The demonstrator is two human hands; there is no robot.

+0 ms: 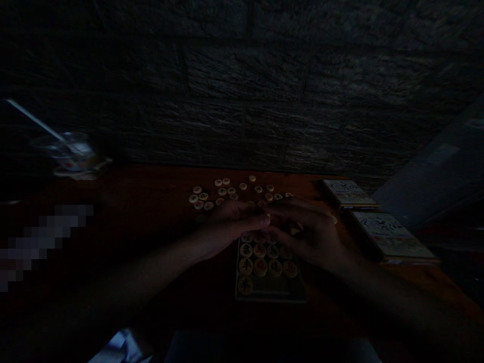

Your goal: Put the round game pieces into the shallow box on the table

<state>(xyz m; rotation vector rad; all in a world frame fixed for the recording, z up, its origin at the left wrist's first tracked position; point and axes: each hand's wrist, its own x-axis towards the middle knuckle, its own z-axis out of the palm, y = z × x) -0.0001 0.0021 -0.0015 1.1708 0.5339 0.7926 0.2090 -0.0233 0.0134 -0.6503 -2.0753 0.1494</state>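
Note:
In the dim head view, my left hand (238,219) and my right hand (312,227) meet at the fingertips over the upper end of a shallow tray (270,296). My left thumb lies against its bent fingers; my right thumb and fingers curve in towards it. A small pale spot shows between the fingertips, too dark to name. Round xiangqi pieces with red or black characters stand in rows in the tray, among them a black-marked piece (245,285) alone in the nearest row. My hands hide the tray's far end.
Loose xiangqi pieces (222,191) lie scattered beyond the tray on the wooden table (159,191). Two flat printed boxes (391,234) lie to the right. A clear cup with a straw (73,151) stands at the left. A block wall (242,91) rises behind.

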